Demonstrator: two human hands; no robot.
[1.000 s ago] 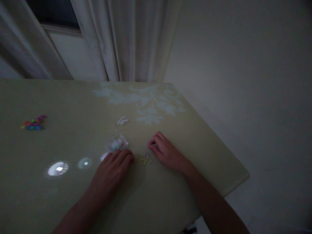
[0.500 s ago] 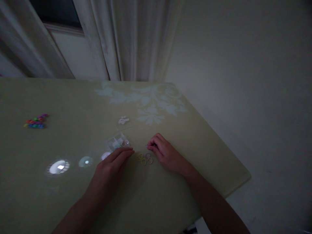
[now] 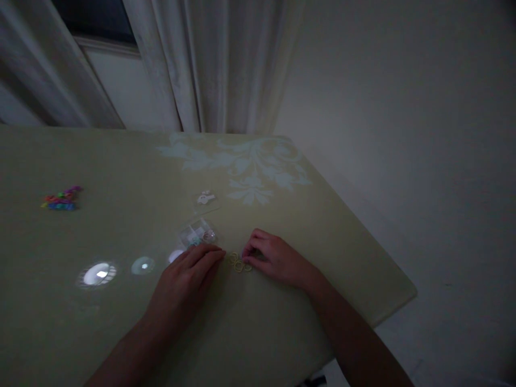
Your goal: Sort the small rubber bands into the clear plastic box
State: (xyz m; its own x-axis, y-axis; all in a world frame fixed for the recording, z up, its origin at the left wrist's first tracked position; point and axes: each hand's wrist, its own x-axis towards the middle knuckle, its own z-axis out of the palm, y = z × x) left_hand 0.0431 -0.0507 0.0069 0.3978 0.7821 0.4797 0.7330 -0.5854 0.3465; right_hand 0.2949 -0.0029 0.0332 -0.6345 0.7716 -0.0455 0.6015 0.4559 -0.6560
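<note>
My right hand [image 3: 274, 258] is low over the table, thumb and fingers closed at the tips beside a small cluster of thin rings. Whatever lies between those fingertips is too small and dark to make out. Several pale yellow rings [image 3: 238, 266] lie on the tabletop between my hands; one is partly covered by my right fingers. My left hand [image 3: 183, 279] rests just left of the rings, its fingertips together, and I cannot make out anything in them. Directly behind it stands a clear compartment box [image 3: 197, 231] with small rings and pieces inside, its front edge partly hidden by my left fingers.
Beyond the box lies a small clear packet [image 3: 206, 199] with a white piece. A pile of bright-coloured little pieces [image 3: 61, 199] is at the far left. The glossy table [image 3: 282, 333] reflects lamps; its right edge slants past my right arm. Curtains [image 3: 229, 64] hang behind.
My right hand has come down toward the rings, and its fingers now cover a lilac ring that showed before. My left hand has barely shifted.
</note>
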